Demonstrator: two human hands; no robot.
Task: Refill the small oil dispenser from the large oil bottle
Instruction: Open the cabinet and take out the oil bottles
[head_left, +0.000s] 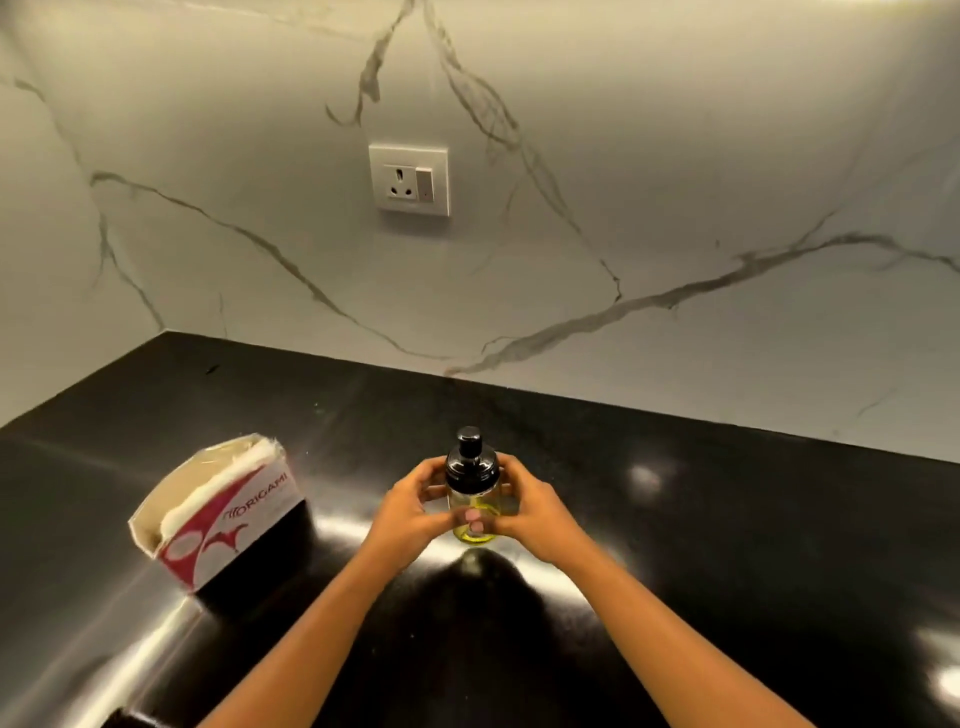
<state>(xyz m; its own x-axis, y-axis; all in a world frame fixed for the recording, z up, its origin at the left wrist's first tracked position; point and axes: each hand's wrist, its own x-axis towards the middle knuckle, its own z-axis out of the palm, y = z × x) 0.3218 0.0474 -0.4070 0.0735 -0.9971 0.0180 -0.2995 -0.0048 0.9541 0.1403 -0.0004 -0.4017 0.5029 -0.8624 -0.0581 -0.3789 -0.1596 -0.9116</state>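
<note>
Oil dispenser (469, 467) between both hands (410, 512) (535, 512)

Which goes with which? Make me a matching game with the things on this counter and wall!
Things:
1 dispenser
2 oil
3 box
4 socket

Clues:
A on the wall
B yellow
C gripped by the left hand and the right hand
D red and white

Pairs: 1-C, 2-B, 3-D, 4-A

Veined marble wall (675, 156), socket (409, 180), black counter (727, 545)
</note>
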